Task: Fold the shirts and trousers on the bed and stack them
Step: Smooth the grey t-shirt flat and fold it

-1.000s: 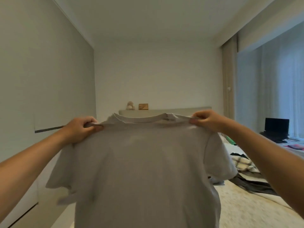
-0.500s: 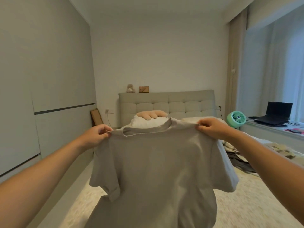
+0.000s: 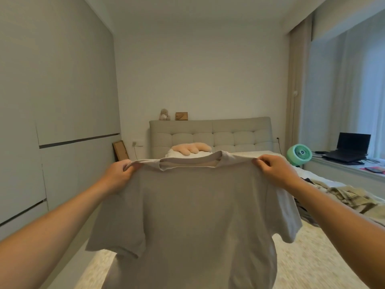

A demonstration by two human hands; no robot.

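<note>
Grey T-shirt [image 3: 200, 215] held up by both shoulders above the bed [image 3: 325, 257].

Left hand [image 3: 117, 176] and right hand [image 3: 275, 172] each pinching a shoulder seam, collar taut between, body and sleeves hanging free. Likely risks: laid down unevenly, hem bunching or a sleeve tucking under, so creases in the fold; landing on the unfolded clothes [image 3: 350, 197] heaped at right, muddling the stack.

Both arms outstretched, left grip [image 3: 119, 174] and right grip [image 3: 273, 171] pinched closed.
</note>
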